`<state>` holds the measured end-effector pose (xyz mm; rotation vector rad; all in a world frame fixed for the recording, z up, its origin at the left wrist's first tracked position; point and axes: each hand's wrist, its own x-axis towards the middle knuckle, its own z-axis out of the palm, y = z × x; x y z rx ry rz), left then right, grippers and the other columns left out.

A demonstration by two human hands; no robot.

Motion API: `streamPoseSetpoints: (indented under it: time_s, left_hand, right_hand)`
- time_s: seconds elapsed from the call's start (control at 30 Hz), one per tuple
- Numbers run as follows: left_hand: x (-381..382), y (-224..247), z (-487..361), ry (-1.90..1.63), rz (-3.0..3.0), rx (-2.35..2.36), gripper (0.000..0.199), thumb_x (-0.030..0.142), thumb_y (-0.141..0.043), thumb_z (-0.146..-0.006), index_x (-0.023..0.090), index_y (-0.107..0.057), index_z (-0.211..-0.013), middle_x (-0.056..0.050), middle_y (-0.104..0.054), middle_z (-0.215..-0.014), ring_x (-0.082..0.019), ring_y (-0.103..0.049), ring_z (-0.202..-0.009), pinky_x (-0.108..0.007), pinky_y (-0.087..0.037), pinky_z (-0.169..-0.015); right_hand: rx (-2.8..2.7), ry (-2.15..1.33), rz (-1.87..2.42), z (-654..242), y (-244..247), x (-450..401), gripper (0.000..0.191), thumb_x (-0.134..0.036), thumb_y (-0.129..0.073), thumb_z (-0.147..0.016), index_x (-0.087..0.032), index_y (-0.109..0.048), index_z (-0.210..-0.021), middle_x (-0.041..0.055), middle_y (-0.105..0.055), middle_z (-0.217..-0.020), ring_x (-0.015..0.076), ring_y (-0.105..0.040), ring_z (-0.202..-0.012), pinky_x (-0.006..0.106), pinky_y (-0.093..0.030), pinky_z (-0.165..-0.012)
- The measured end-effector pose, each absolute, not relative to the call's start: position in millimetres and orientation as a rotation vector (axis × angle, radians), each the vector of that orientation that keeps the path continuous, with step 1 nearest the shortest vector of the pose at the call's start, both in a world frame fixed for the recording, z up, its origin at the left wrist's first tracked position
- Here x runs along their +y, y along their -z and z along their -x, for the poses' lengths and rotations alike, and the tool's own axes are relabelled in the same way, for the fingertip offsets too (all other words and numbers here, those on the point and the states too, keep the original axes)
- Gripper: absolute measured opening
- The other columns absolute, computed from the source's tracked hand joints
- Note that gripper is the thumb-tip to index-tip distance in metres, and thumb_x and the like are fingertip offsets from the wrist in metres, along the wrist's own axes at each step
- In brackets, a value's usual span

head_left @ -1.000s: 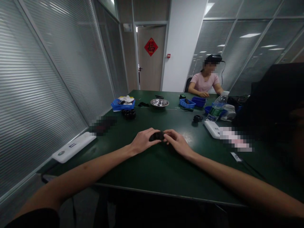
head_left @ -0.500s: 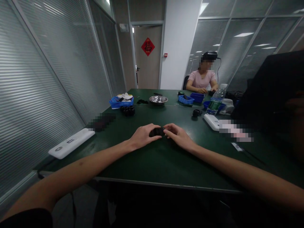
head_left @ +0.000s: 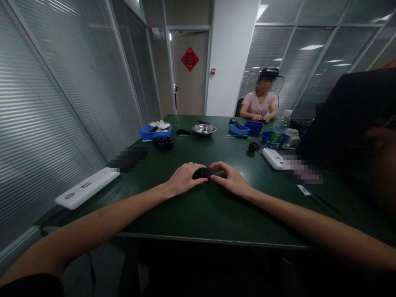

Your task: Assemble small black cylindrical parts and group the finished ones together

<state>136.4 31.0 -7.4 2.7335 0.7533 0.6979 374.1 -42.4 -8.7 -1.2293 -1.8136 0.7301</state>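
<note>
A small black object (head_left: 203, 173) is between my two hands, low over the middle of the green table (head_left: 185, 218). My left hand (head_left: 186, 177) grips its left end between thumb and fingers. The thumb and fingertips of my right hand (head_left: 228, 178) are closed on its right end. What the object is cannot be made out. Beyond my hands, a metal bowl (head_left: 204, 130) holds small pale items.
Several black round parts (head_left: 163, 143) sit by a filled blue tray (head_left: 155, 133) at left. Another black part (head_left: 253, 147), a plastic bottle (head_left: 277, 134) and a white power bank (head_left: 272, 159) are at right. A person (head_left: 259, 103) sits across, near blue baskets (head_left: 239, 130). A white device (head_left: 88, 187) lies left.
The fingers of my right hand have shifted on the object's right end. The whole view has moved slightly. The person across has moved both hands closer together.
</note>
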Motion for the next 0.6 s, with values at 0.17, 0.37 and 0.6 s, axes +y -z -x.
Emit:
streamPoseSetpoints:
  time_s: [0.17,0.37,0.6]
  left_hand:
    - [32.6,7.5,-136.3,-0.654,-2.756,0.741,0.048,0.054,-0.06,-0.098,0.023,-0.061,-0.134,-0.008,-0.069,-0.125,-0.027,-0.063,-0.11,-0.044,-0.05,-0.095]
    - [28.1,2.3,-134.1,-0.675,-2.754,0.724,0.048,0.052,-0.061,-0.098,0.022,-0.061,-0.135,-0.009,-0.06,-0.122,-0.026,-0.059,-0.109,-0.04,-0.053,-0.09]
    - [28.6,-0.9,-132.8,-0.67,-2.709,0.663,0.039,0.045,-0.064,-0.098,0.023,-0.062,-0.129,-0.007,-0.06,-0.12,-0.024,-0.062,-0.106,-0.038,-0.054,-0.09]
  right_hand:
    - [-1.935,-0.526,1.29,-373.3,9.2,-43.6,0.028,-0.038,-0.063,-0.098,-0.026,-0.067,-0.123,0.0075,-0.072,-0.119,0.0253,-0.067,-0.109,0.047,-0.054,-0.096]
    - [-1.979,-0.538,1.289,-374.2,10.1,-42.5,0.029,-0.034,-0.065,-0.097,-0.026,-0.065,-0.125,0.0065,-0.072,-0.12,0.0251,-0.068,-0.11,0.048,-0.054,-0.097]
    - [-1.968,-0.535,1.223,-374.9,10.1,-42.0,0.029,-0.029,-0.071,-0.092,-0.026,-0.065,-0.121,0.0054,-0.071,-0.12,0.0227,-0.068,-0.11,0.045,-0.054,-0.098]
